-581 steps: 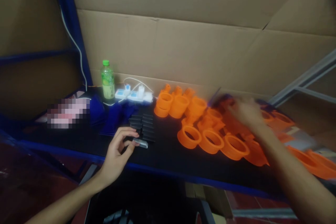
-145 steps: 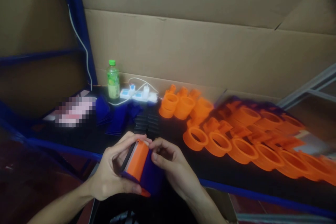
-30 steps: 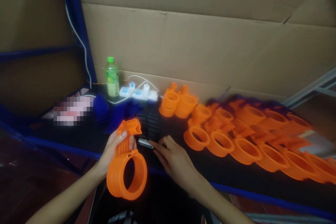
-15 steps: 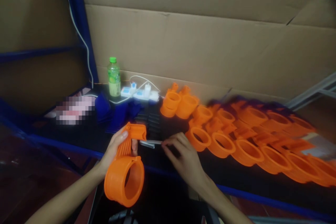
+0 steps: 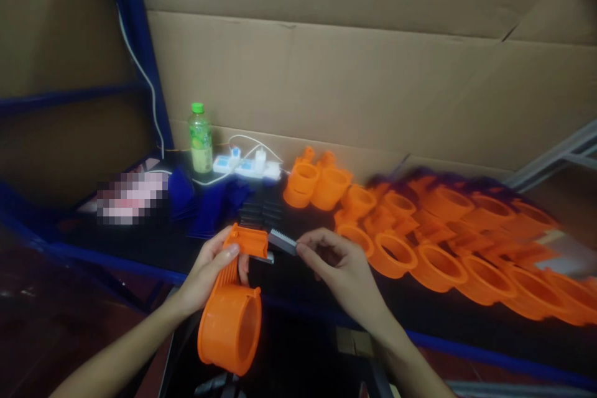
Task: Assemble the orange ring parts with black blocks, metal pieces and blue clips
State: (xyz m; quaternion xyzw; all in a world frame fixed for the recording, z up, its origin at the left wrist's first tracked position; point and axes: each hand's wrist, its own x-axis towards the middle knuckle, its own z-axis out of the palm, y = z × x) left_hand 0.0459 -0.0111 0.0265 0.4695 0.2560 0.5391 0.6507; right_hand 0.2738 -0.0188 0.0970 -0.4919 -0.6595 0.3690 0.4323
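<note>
Orange rings (image 5: pixel 438 267) crowd the right of the black shelf (image 5: pixel 153 242). At its near edge, the left hand (image 5: pixel 205 273) clamps an orange dispenser (image 5: pixel 231 323). Far left, a bottle (image 5: pixel 200 140) holds green drink. The right hand (image 5: pixel 345 270) pinches a toothed blade (image 5: pixel 282 240) at the dispenser's head.

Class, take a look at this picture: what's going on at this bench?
A person's left hand grips an orange plastic part, a ring with a ribbed handle, just in front of the bench. The right hand pinches a small grey toothed strip beside the handle's upper end. More orange rings, a stack of black strips and a green-capped bottle sit on the bench.
</note>
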